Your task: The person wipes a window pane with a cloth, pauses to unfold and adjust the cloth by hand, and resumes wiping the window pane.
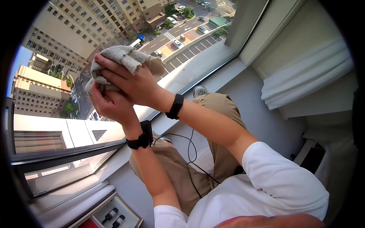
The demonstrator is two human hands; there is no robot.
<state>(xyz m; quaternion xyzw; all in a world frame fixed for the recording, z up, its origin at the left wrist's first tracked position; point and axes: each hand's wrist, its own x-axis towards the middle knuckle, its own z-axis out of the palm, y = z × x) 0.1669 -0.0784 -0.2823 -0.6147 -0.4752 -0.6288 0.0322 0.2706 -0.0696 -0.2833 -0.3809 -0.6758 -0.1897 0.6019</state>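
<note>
A grey cloth (123,57) is bunched between both hands, held up in front of the window glass. My right hand (135,81) lies over the cloth from the right, its fingers wrapped round it. Just below, my left hand (110,104) grips the cloth's lower part with bent fingers. The two hands touch or nearly touch each other. Each wrist has a black band. Part of the cloth hangs past my right hand's knuckles, and whether it touches the glass cannot be made out.
The window frame (213,74) and sill run diagonally past my knees. A white curtain (308,76) hangs at the right. Black cables (194,152) loop over my lap. At the lower left is an open box (125,207) with two dark bottles. Buildings and a street show outside.
</note>
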